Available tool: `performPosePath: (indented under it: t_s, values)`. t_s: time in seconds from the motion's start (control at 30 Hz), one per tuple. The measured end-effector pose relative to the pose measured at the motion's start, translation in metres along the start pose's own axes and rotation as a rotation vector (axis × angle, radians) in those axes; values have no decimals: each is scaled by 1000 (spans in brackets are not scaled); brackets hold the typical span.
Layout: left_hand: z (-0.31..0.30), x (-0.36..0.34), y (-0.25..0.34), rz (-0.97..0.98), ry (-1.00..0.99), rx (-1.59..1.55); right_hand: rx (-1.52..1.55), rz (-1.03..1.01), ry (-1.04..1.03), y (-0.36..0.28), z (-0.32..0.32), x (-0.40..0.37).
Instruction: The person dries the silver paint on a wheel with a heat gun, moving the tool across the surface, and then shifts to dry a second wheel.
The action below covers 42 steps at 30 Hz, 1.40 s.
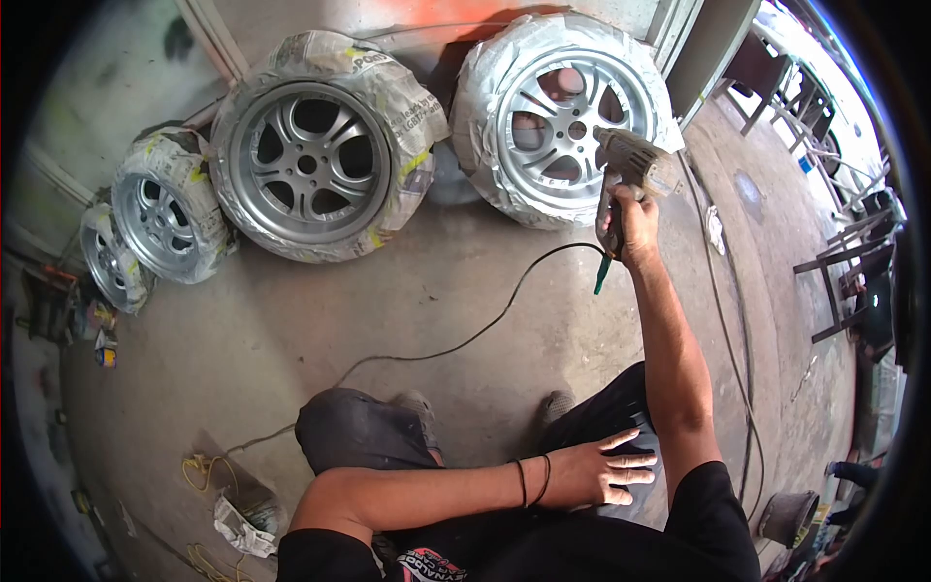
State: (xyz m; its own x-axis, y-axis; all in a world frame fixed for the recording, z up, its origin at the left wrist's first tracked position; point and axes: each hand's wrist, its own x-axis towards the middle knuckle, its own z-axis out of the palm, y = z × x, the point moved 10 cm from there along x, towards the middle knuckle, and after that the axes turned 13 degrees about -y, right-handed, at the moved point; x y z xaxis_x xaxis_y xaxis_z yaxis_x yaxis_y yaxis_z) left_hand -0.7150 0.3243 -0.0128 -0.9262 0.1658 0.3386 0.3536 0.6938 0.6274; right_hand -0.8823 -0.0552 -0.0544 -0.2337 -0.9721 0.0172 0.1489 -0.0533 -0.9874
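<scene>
My right hand [635, 225] is wrapped round the handle of a heat gun [640, 163], whose nozzle points left at a silver wheel rim [577, 126]. The tyre round this rim is covered in whitish, paint-coated masking. A dark cord runs from the handle to the floor. My left hand [603, 472] rests on my right thigh with its fingers spread, holding nothing. Left of the nearest wheel stands a larger-looking silver rim [306, 165] in a newspaper-masked tyre.
Two more masked wheels [167, 215] [114, 257] lean at the far left. The cord [465, 344] crosses the concrete floor. A bucket [247, 519] stands lower left, another container [787, 517] lower right. Chairs and stools [832, 276] stand at the right.
</scene>
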Motion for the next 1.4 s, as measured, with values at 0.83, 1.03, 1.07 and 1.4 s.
performPosePath:
  t_s: [0.83, 1.03, 1.07, 1.4]
  values:
    - [0, -1, -5, 37, -31, -67, -296, 131, -193, 17, 18, -3]
    - [3, -1, -6, 35, -25, -60, -509, 184, -173, 32, 5, 5]
    - [-2, -1, -3, 32, -32, -53, -523, 198, -161, 31, 4, 4]
    - [-190, -20, 77, 194, 290, -371, -677, 235, -203, 18, 1, -4]
